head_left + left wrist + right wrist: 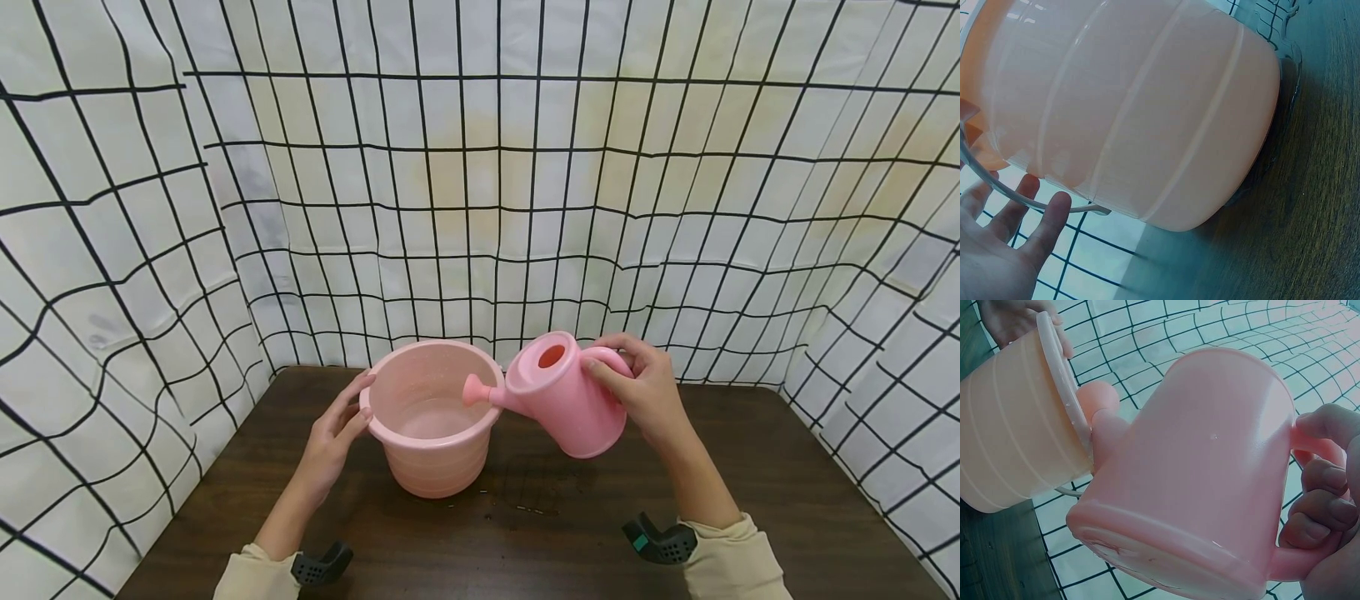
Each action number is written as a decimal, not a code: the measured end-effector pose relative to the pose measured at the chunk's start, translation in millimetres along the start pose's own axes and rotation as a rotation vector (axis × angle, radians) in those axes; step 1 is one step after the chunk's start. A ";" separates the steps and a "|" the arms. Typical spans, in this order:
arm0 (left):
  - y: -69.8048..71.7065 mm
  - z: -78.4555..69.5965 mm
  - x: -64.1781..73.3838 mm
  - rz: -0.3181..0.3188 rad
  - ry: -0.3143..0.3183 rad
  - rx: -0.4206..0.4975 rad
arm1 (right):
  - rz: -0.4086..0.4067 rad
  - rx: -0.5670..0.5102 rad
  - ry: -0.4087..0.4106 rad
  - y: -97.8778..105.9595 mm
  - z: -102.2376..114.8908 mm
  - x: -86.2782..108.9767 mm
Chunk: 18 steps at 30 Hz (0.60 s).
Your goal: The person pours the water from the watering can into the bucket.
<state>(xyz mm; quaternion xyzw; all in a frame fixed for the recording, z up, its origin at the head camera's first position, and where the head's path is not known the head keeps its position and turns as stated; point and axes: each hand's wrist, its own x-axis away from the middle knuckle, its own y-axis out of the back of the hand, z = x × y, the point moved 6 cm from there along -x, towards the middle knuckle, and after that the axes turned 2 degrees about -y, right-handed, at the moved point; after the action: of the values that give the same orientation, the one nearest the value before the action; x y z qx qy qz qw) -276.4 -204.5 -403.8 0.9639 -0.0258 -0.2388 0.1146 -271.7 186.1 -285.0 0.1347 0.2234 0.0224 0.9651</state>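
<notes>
A light pink bucket (442, 467) stands upright on the dark wooden table. My left hand (335, 433) touches its rim from the left with fingers spread; in the left wrist view, fingers (1054, 219) lie beside the bucket's thin handle (1007, 190). My right hand (645, 387) grips the handle of a pink watering can (577, 408), its fingers curled round it in the right wrist view. The can is raised off the table and tilted left. Its spout's rose (476, 390) is over the bucket's right rim. No stream of water can be made out.
Small wet patches (528, 508) lie on the tabletop (555, 550) in front of the bucket. A white curtain with a black grid (495, 183) encloses the table at the back and both sides. Dark bands (321, 567) are worn on both wrists.
</notes>
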 end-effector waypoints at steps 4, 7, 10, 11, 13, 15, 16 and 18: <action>0.4 0.2 0.1 -0.002 0.004 -0.006 | 0.001 0.001 -0.006 -0.3 -0.1 -0.2; 0.3 0.3 0.0 -0.003 0.004 -0.006 | 0.002 0.002 -0.010 -0.4 0.0 -0.5; 0.1 0.1 -0.1 -0.004 0.003 -0.007 | 0.003 -0.001 -0.011 -0.4 0.1 -0.7; 0.1 -0.1 -0.1 -0.004 0.002 -0.006 | 0.004 -0.002 -0.010 -0.5 0.2 -0.7; 0.0 -0.5 -0.1 -0.004 0.000 -0.007 | 0.005 -0.002 -0.009 -0.5 0.3 -0.6; -0.1 -0.7 0.0 -0.004 -0.002 -0.007 | 0.006 -0.002 -0.008 -0.5 0.4 -0.4; -0.1 -0.7 0.0 -0.004 -0.003 -0.007 | 0.007 -0.002 -0.008 -0.5 0.4 -0.4; -0.1 -0.6 0.2 -0.003 -0.004 -0.008 | 0.006 0.001 -0.008 -0.5 0.4 -0.2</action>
<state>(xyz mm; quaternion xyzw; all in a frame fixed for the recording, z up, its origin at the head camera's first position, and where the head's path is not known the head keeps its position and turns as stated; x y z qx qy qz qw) -276.0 -204.4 -403.4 0.9631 -0.0236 -0.2410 0.1178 -271.7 185.5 -284.7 0.1359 0.2193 0.0247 0.9658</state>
